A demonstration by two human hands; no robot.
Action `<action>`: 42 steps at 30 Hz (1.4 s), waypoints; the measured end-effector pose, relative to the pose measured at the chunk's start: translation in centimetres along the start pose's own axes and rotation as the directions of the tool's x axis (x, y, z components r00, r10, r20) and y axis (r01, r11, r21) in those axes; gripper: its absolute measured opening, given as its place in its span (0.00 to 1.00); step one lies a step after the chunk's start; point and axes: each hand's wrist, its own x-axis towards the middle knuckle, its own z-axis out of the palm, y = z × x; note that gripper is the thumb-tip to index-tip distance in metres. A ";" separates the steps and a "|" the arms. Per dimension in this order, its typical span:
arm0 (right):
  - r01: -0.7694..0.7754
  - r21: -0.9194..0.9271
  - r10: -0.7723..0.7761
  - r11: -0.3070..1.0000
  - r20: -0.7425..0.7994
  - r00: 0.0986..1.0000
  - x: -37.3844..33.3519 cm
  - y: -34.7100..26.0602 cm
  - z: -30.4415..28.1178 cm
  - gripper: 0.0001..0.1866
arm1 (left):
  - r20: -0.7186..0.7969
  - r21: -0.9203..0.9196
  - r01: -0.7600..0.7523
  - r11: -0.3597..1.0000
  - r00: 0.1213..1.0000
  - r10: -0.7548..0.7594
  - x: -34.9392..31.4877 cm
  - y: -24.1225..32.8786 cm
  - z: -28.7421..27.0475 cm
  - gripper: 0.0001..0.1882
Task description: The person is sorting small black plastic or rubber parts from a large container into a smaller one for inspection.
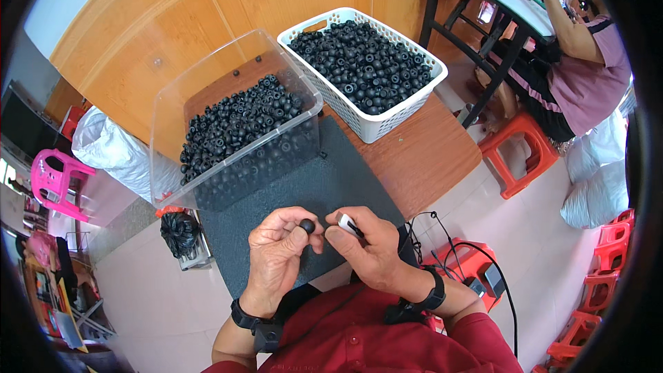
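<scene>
Between the thumb and fingers of my left hand (280, 245) is a small round black part (307, 225). My right hand (373, 245) is closed around a small tool with a white body and a dark section (349, 225); its exact kind does not show. The two hands are close together, a short gap between the black part and the tool, over the near edge of a dark grey mat (345, 173). Beyond them, a clear plastic bin (238, 173) holds many loose black parts (242, 117). To its right, a white perforated basket (387, 123) is heaped with similar parts.
Bin and basket stand on a brown wooden table (428, 152) against a wood panel wall. Cables (504, 269) run over a red stool (476, 269) at my right. A black plastic bag (181, 233) hangs at the left. Another person (587, 83) sits at a table, far right.
</scene>
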 end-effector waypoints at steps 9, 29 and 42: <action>-0.209 0.220 0.192 0.953 0.098 0.976 0.5 -0.6 0.5 0.08 | 0.033 0.070 -0.013 0.997 0.999 0.010 -0.6 -0.4 -0.3 0.14; -0.066 -0.001 0.065 0.998 0.113 0.991 0.0 -0.1 -0.2 0.08 | 0.078 -0.075 -0.026 0.997 0.996 0.032 -0.4 -1.1 -1.2 0.14; 0.163 -0.246 -0.142 0.956 0.098 0.985 -0.2 1.2 0.4 0.10 | 0.029 -0.027 0.036 0.999 0.999 -0.035 -0.6 -1.6 -1.6 0.14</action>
